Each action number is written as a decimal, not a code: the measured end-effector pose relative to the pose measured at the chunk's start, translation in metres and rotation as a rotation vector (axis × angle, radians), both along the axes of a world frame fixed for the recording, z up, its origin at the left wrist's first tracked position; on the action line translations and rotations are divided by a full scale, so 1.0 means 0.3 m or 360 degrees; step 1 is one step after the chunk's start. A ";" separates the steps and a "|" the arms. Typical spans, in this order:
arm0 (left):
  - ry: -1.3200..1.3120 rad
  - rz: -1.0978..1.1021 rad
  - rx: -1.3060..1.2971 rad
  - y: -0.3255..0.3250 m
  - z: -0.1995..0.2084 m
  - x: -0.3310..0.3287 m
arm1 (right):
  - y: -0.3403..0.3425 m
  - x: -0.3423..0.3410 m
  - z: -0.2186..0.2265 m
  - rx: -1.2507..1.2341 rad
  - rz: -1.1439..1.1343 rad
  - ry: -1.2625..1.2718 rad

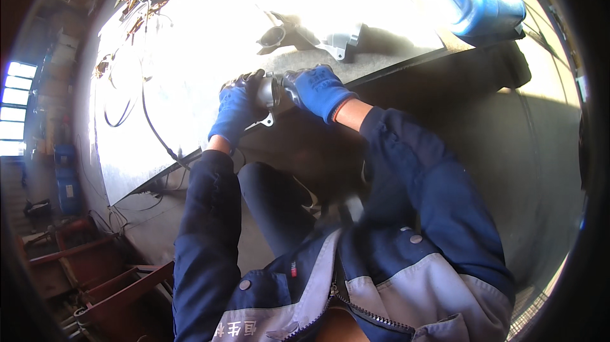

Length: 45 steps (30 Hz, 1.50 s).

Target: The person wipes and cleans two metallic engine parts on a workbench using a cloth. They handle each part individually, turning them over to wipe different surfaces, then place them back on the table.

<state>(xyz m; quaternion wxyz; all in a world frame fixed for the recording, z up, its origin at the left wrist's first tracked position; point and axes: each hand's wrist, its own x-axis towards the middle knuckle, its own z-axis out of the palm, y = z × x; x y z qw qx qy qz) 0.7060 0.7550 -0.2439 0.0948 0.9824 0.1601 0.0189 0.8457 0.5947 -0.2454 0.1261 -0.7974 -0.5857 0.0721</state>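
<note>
Your left grip [236, 97], gloved in blue with dark fingers, is curled around the left side of a grey metal part [267, 93], a short round body with a ring and a lug with a hole pointing toward you. The part sits at the near edge of the worktop [210, 37], between your two hands; you cannot tell whether it rests on the surface. Your right grip [316, 89], gloved alike, has its fingers bent at the part's right side; whether it clasps anything cannot be told. Farther off on the worktop lie more grey metal pieces [343, 43], one end showing a round opening, their number lost in the glare. A blue jug [473, 8] is at the far right. Dark cables [151, 119] trail over the left side, and reddish metal frames [127, 278] stand at the near left.
</note>
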 end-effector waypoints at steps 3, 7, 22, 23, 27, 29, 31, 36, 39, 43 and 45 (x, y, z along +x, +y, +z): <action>0.0012 0.0007 0.0044 -0.006 0.020 -0.003 | -0.036 -0.034 0.025 0.0143 -0.0027 0.0112; -0.0119 0.0013 0.0078 0.005 -0.012 -0.024 | -0.065 -0.093 0.033 0.0155 -0.0023 0.0163; 0.0185 0.0142 -0.0787 0.110 0.016 0.021 | 0.025 -0.092 -0.054 0.0655 0.0208 0.1631; 0.0186 0.0137 -0.0842 0.183 -0.028 0.009 | 0.070 -0.122 -0.039 0.0567 0.0254 0.1566; -0.0097 0.0260 -0.0301 0.113 0.153 -0.024 | 0.214 -0.126 -0.047 0.0710 -0.0100 0.1647; -0.0611 0.0348 -0.0358 0.112 0.157 -0.090 | 0.263 -0.112 0.005 0.0529 -0.0326 0.1648; -0.0425 0.0074 -0.0466 0.135 0.126 -0.146 | 0.276 -0.080 0.014 0.0431 -0.0618 0.2200; -0.0328 0.0056 0.0030 0.082 0.016 -0.097 | 0.157 0.062 -0.127 0.0450 -0.0374 0.2466; -0.0277 0.0364 0.0089 0.045 -0.038 -0.010 | 0.064 0.081 -0.203 0.0570 -0.0548 0.1804; -0.0583 0.0486 0.0168 0.047 -0.092 0.037 | 0.000 0.052 -0.149 0.0103 -0.0542 0.0417; -0.0726 0.0475 0.0228 0.036 -0.104 0.047 | 0.015 0.042 -0.137 0.0147 -0.0489 0.0186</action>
